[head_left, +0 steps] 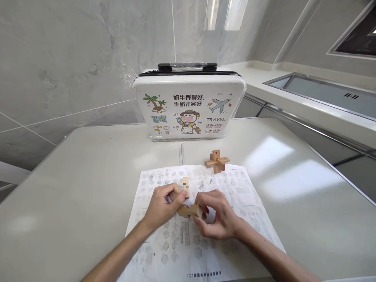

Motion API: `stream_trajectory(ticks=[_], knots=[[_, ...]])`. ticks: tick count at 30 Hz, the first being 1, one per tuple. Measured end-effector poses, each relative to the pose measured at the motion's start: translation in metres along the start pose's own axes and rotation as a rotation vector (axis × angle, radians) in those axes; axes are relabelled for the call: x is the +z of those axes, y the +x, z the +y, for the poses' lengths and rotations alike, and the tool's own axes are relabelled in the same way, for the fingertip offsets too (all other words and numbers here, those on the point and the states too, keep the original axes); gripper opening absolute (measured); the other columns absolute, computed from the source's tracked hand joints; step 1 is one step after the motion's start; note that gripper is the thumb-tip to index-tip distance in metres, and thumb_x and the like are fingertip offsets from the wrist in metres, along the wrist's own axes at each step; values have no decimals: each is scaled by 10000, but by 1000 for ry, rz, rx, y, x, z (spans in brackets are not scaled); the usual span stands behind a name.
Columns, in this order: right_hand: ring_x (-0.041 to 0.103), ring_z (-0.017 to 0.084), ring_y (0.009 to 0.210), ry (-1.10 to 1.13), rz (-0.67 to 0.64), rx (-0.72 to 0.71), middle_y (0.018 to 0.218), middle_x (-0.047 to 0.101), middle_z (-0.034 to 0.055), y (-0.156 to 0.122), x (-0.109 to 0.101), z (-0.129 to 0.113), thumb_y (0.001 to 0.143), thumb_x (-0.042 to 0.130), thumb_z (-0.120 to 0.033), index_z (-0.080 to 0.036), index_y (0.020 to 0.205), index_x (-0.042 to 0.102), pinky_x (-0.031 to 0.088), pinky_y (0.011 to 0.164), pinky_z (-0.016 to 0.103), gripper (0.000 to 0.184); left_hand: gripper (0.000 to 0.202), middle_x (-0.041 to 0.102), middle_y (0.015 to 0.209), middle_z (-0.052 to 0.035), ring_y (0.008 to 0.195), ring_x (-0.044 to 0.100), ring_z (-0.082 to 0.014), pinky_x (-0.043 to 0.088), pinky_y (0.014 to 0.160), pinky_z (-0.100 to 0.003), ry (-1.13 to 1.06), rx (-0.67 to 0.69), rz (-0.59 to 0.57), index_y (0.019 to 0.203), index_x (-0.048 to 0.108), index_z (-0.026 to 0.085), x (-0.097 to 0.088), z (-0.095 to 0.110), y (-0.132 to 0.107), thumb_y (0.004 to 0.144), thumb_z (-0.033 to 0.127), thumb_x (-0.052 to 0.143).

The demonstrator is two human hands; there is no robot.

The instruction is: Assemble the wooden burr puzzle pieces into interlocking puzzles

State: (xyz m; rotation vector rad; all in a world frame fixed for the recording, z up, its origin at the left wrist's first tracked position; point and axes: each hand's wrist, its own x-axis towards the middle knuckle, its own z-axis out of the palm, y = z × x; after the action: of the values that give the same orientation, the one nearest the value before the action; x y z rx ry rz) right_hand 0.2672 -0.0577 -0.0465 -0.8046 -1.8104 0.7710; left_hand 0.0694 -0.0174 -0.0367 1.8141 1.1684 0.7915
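Note:
Notched wooden puzzle pieces are at my two hands, above a printed sheet (147,219). My left hand (164,201) is closed, thumb against fingers, on a pale notched wooden puzzle piece (185,182) that sticks up past the fingertips. Between the thumb and fingers of my right hand (216,215) is a second notched wooden puzzle piece (190,210), lying crosswise with its left end close to my left thumb. Whether the two pieces touch is hard to see. Beyond my right hand stands an assembled wooden cross-shaped puzzle (216,161), marked "2", at the sheet's far edge.
A white suitcase (188,105) with cartoon prints, partly wrapped in clear plastic, stands at the back of the pale table (73,188). Behind it rises a grey tiled wall (88,58). A counter with a sink (323,94) runs along the right.

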Motion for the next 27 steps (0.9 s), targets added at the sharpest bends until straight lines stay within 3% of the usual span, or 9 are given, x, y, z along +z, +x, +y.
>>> stream_trajectory(ticks=[5, 9, 19, 27], knots=[[282, 105, 485, -94, -32, -112, 595, 371, -77, -1, 3, 1, 717, 570, -160, -258, 731, 309, 232, 450, 273, 279, 467, 360, 528, 67, 498, 332, -99, 305, 499, -239, 108, -11, 105, 601, 372, 216, 1, -3, 0, 950, 418, 606], [247, 107, 494, -190, 6, -174, 608, 362, -77, -2, 6, 5, 721, 584, -152, -262, 749, 311, 219, 440, 272, 295, 476, 349, 523, 68, 491, 309, -101, 290, 491, -247, 170, -38, 173, 600, 353, 221, 2, -1, 0, 946, 427, 607], [285, 117, 457, -307, 13, -266, 589, 426, -64, -2, 7, 5, 766, 586, -152, -270, 750, 370, 227, 425, 285, 247, 495, 343, 513, 66, 487, 310, -108, 285, 486, -255, 230, -94, 212, 596, 320, 226, 5, 5, -1, 936, 453, 599], [303, 117, 462, -242, 22, -248, 603, 432, -59, -7, 10, 7, 727, 579, -147, -267, 780, 363, 236, 439, 285, 253, 522, 340, 534, 69, 507, 322, -110, 301, 506, -250, 182, -149, 359, 611, 333, 224, -20, -9, 13, 969, 489, 605]])
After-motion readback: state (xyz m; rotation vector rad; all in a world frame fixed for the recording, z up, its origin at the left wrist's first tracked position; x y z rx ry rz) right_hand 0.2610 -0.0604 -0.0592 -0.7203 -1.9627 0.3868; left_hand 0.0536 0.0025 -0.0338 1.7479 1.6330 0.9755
